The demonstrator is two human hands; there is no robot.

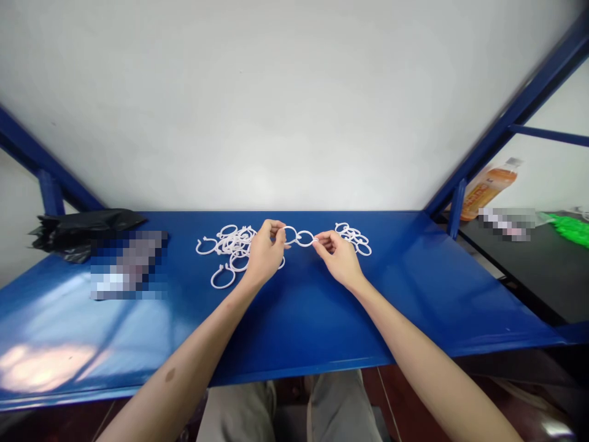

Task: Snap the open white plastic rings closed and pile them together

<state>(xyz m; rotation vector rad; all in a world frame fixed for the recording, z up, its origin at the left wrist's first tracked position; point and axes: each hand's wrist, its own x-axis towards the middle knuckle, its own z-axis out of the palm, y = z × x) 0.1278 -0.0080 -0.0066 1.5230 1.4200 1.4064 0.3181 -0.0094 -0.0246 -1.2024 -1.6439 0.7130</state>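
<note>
My left hand point(265, 253) is closed, thumb and fingers pinching a white plastic ring point(290, 227) that looks like a shower curtain ring. A second white ring point(305, 245) is pinched at its right side by my right hand point(339, 255). The two rings meet between my hands, just above the blue table point(304, 319); whether they are hooked together I cannot tell. Beside and partly behind my left hand lies a pile of white rings point(230, 244), several with open ends. A smaller group of white rings point(363, 250) sits just beyond my right hand.
A black plastic bag point(92, 224) and a blurred-out object point(133, 264) lie on the table's left. Blue metal posts point(456, 209) stand at both sides before a pale wall point(294, 110). A black table point(515, 264) at right bears an orange drink bottle point(490, 189) and green material point(570, 228).
</note>
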